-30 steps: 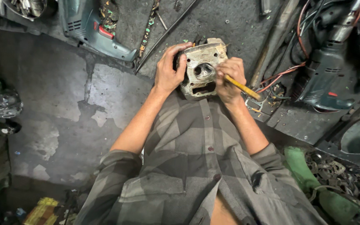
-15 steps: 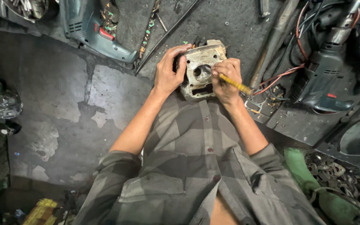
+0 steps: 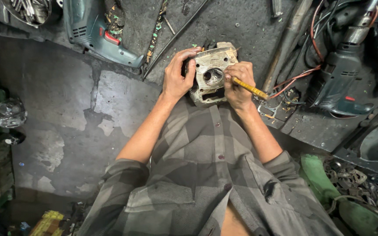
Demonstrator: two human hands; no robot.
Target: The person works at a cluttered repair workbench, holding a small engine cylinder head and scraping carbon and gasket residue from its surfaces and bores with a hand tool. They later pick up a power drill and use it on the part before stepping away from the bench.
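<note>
Here the left hand wraps its fingers over the left edge of a grimy, pale cast-metal engine part with a round bore, steadying it against the person's grey checked shirt at the near edge of the dark, oily worktop. The right hand rests on the part's right side, fingers pressed together and pinching a yellow-handled tool whose tip lies at the bore; the tip itself is hidden. A teal power drill lies up left, another drill with a red cable to the right.
</note>
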